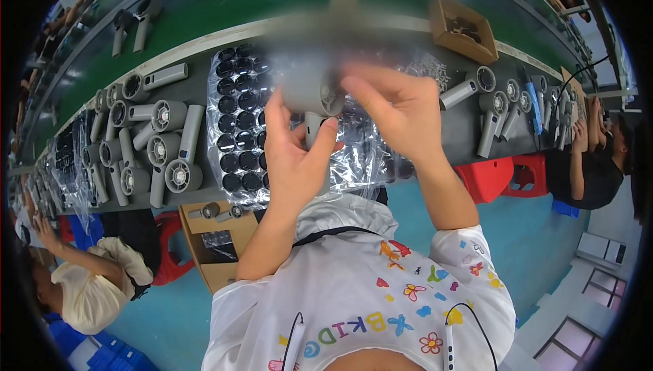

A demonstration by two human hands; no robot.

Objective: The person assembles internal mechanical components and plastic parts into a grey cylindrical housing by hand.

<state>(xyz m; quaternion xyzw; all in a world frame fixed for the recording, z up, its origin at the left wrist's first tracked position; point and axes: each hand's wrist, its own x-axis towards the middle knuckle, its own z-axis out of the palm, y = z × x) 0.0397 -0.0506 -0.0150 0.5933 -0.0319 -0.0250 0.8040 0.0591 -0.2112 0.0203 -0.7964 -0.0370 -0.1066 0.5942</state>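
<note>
In front of my chest, my left hand [297, 163] is closed around a grey handheld fan [304, 93], its round head up and its short handle pointing down between thumb and fingers. My right hand [401, 111] is at the right side of the fan's head, thumb and fingers drawn together by the rim. Whatever the right fingertips pinch is hidden by blur. Beneath both hands lies a clear plastic tray [212, 109] with rows of round black caps [229, 123], partly covered by crinkled clear film [357, 146].
Several grey handheld fans [163, 148] lie left on the bench; more fans [493, 109] are at right by a blue tool [534, 109]. A small carton [464, 29] and a pile of small parts [428, 68] stand beyond. Co-workers sit both sides. An open carton [211, 242] stands below left.
</note>
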